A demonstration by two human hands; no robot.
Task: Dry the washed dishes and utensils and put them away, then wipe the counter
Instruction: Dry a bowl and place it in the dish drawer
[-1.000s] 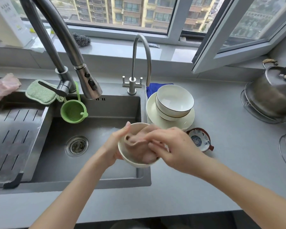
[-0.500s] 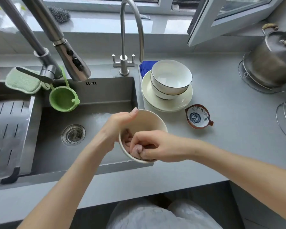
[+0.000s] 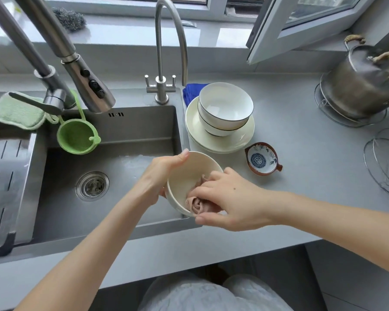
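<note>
Now your left hand grips the cream bowl, thumb on its rim, over the right front corner of the sink, while your right hand pinches a bunched pink cloth inside it

**One mark, on the little dish**

The only sign in view is right of centre in the frame, inside the small brown-rimmed dish that stands on the grey counter. Its white base carries a dark blue roundel holding a single stylised character of Chinese type in white. It is too small to read with certainty. No other writing, brand or number can be read.
</note>
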